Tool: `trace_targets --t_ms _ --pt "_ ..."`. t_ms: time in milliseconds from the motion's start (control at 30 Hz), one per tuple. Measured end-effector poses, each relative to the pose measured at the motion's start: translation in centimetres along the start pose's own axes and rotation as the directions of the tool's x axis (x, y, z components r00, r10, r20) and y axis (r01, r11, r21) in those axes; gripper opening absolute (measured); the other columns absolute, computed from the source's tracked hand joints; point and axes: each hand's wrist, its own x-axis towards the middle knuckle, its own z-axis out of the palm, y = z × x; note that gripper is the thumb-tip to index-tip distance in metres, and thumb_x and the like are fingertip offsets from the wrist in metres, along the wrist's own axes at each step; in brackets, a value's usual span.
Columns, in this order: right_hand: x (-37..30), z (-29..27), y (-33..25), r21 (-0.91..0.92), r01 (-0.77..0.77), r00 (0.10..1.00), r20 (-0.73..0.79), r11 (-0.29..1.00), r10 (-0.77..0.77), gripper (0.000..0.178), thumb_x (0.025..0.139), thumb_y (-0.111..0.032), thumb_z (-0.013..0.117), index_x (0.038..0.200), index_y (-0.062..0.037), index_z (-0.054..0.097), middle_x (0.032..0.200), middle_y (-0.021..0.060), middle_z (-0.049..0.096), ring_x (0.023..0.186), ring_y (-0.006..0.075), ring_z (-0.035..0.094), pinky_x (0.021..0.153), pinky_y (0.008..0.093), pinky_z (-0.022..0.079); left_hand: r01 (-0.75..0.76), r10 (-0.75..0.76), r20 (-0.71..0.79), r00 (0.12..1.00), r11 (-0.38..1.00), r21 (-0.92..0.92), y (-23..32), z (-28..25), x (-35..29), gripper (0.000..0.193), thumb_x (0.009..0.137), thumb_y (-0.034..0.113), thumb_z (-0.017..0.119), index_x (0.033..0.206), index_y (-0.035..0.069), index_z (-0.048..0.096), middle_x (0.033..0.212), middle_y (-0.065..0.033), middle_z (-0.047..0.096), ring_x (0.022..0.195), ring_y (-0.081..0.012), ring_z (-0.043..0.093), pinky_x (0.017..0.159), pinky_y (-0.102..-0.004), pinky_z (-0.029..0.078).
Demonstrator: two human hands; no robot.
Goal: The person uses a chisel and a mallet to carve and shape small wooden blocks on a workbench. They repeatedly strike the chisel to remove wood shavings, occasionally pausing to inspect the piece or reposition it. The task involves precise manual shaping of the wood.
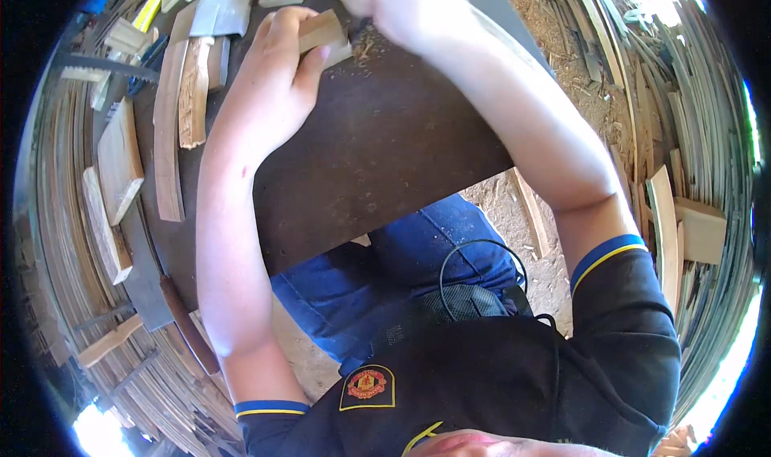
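Observation:
My left hand (pixel 283 73) is wrapped round a small wooden block (pixel 323 31) at the upper middle of the head view, the thumb along its near side. A paler piece shows just under the block's edge. My right hand (pixel 411 11) is beyond it to the right, at the top edge, smeared by motion and glare, so its fingers and anything in them cannot be made out. Wood shavings (pixel 369 43) lie between the two hands on the dark worktable (pixel 377 144).
Left of my forearm lie a long wooden strip (pixel 169 128), a rough split piece (pixel 193 95), a grey flat piece (pixel 222 12), a saw blade (pixel 104 64) and cut wooden boards (pixel 120 160). A brown handle (pixel 186 320) projects past the table. Stacked wooden strips (pixel 703 112) line the right.

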Motion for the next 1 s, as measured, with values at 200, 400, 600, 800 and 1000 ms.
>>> trace_targets --t_ms 200,400,600,800,1000 --pt "0.3 0.5 -0.4 0.180 0.209 0.977 -0.011 0.961 -0.211 0.037 0.110 -0.024 0.046 0.075 -0.0127 0.047 0.053 -0.0024 0.043 0.044 0.0084 0.038 0.043 0.0288 0.025 0.041 -0.038 -0.028 0.999 0.994 0.100 0.3 -0.1 0.1 0.030 0.099 0.012 0.059 0.123 -0.005 0.053 0.122 -0.0279 0.060 0.116 -0.0462 0.059 0.099 -0.0480 0.048" --pt "0.5 0.4 0.6 0.022 0.156 0.988 -0.001 0.988 -0.156 0.027 0.107 -0.016 0.049 0.080 -0.0104 0.048 0.052 -0.0033 0.041 0.040 0.0117 0.035 0.047 0.0266 0.029 0.112 -0.112 -0.007 0.994 0.986 0.124 0.4 0.0 0.2 0.031 0.104 0.020 0.056 0.124 -0.004 0.055 0.119 -0.0268 0.063 0.117 -0.0432 0.061 0.098 -0.0474 0.047" --pt "0.5 0.2 2.5 -0.066 0.053 0.992 -0.114 0.996 -0.060 0.033 0.107 -0.021 0.054 0.075 -0.0122 0.049 0.054 -0.0055 0.039 0.043 0.0116 0.036 0.044 0.0286 0.025 0.105 -0.105 -0.008 0.994 0.987 0.120 0.6 0.3 0.5 0.033 0.103 0.020 0.056 0.125 -0.004 0.056 0.120 -0.0261 0.063 0.117 -0.0433 0.060 0.100 -0.0488 0.047" --pt "0.6 -1.4 1.3 0.146 0.171 0.975 0.120 0.974 -0.189 0.034 0.110 -0.025 0.048 0.079 -0.0103 0.053 0.060 0.0006 0.052 0.050 0.0111 0.047 0.047 0.0287 0.028 0.053 -0.049 -0.039 0.998 0.992 0.116 -0.2 0.4 0.3 0.033 0.102 0.018 0.058 0.126 -0.005 0.056 0.122 -0.0272 0.062 0.118 -0.0444 0.060 0.100 -0.0478 0.047" --pt "0.9 0.4 0.6 0.110 0.348 0.934 0.040 0.931 -0.354 0.038 0.110 -0.025 0.048 0.075 -0.0113 0.050 0.054 -0.0015 0.045 0.044 0.0110 0.038 0.044 0.0305 0.023 0.077 -0.068 -0.054 0.996 0.982 0.173 0.1 0.3 -0.1 0.032 0.102 0.018 0.057 0.127 -0.003 0.057 0.121 -0.0273 0.062 0.117 -0.0445 0.060 0.100 -0.0474 0.047"
